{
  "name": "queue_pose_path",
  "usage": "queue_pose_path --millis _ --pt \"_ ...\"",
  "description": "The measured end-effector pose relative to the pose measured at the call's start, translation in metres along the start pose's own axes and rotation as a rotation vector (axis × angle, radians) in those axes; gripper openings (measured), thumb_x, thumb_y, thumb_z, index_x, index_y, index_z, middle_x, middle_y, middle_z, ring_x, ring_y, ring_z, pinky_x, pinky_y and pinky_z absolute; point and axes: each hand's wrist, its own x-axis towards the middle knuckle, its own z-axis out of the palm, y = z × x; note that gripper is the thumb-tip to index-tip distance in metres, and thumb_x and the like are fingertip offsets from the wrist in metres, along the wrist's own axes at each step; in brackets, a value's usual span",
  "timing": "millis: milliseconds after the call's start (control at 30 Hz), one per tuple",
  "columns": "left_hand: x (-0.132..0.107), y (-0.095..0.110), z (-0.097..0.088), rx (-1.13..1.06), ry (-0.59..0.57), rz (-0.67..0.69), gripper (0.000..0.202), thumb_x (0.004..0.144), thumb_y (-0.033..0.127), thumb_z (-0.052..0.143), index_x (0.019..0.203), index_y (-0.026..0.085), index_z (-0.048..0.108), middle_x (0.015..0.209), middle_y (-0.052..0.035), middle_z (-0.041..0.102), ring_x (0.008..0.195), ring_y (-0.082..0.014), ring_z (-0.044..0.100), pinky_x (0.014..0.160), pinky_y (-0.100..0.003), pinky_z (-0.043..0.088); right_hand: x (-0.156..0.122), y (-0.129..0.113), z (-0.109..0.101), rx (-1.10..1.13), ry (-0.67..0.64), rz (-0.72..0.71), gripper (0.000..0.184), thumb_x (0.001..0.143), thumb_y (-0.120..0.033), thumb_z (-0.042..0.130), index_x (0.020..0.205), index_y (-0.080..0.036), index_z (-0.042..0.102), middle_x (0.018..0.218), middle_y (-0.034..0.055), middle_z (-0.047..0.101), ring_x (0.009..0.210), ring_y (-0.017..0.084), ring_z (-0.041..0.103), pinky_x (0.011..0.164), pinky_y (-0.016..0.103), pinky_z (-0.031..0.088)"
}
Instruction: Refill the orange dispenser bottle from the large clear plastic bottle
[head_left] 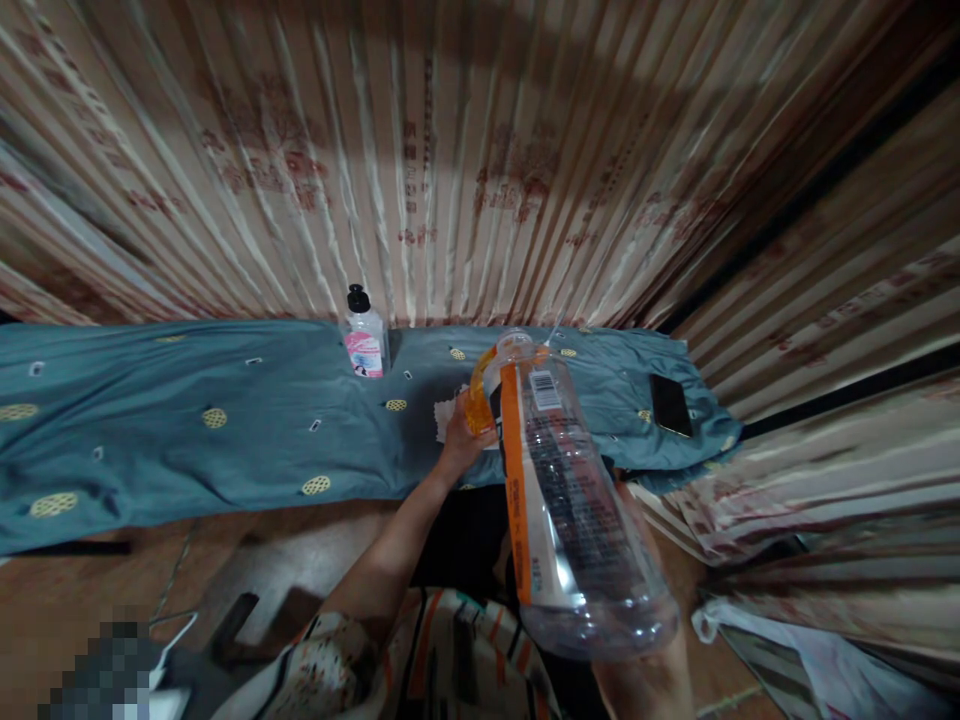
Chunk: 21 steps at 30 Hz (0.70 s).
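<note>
A large clear plastic bottle (559,480) with an orange and white label leans in front of me, its mouth up and away from me and its base toward me. My left hand (466,440) is closed on an orange see-through container (480,400) beside the bottle's neck. The bottle partly hides this container, and its exact kind is unclear. My right hand (628,495) is at the bottle's far right side, with its fingers hidden behind it. A piece of white paper (444,418) with a jagged edge lies by my left hand.
A teal patterned cloth (255,440) covers the narrow table. Toward its back stands a small clear bottle (365,345) with a black cap and pink label. A dark phone (670,405) lies at the right. Printed curtains (450,180) hang behind and to the right.
</note>
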Motion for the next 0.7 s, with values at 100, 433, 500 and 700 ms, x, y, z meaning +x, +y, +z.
queue_pose_path --millis 100,433,500,700 --pt "-0.001 0.005 0.0 0.014 0.009 -0.027 0.069 0.066 0.027 0.108 0.127 0.029 0.076 0.118 -0.0061 0.085 0.126 -0.0388 0.083 0.115 -0.053 0.072 0.0 -0.001 0.001 -0.008 0.014 -0.005 0.08 0.09 -0.058 0.115 0.162 -0.048 0.084 0.167 0.0047 0.087 0.136 0.029 0.094 0.107 0.035 0.077" --pt "-0.006 0.017 -0.002 0.02 0.006 -0.01 0.067 0.068 0.016 0.104 0.128 0.027 0.075 0.12 -0.0064 0.085 0.123 -0.0364 0.083 0.12 -0.053 0.069 -0.003 -0.01 0.008 0.016 0.035 0.044 0.091 0.085 -0.064 0.117 0.166 -0.039 0.081 0.163 0.0098 0.089 0.137 0.032 0.093 0.107 0.039 0.078" --pt "-0.006 0.017 -0.001 0.03 0.009 -0.009 0.068 0.068 0.015 0.104 0.128 0.028 0.075 0.118 -0.0054 0.084 0.122 -0.0363 0.083 0.119 -0.053 0.069 -0.001 -0.004 0.002 0.001 0.011 0.021 0.091 0.085 -0.059 0.117 0.166 -0.043 0.079 0.161 0.0062 0.091 0.133 0.03 0.094 0.105 0.036 0.077" --pt "-0.007 0.02 -0.001 0.011 0.013 0.007 0.07 0.066 0.013 0.102 0.128 0.027 0.074 0.125 -0.0063 0.085 0.128 -0.0377 0.083 0.123 -0.054 0.068 0.002 0.018 -0.015 -0.104 -0.002 0.025 0.11 0.081 -0.062 0.113 0.18 -0.042 0.069 0.17 0.0126 0.084 0.141 0.048 0.09 0.107 0.059 0.08"
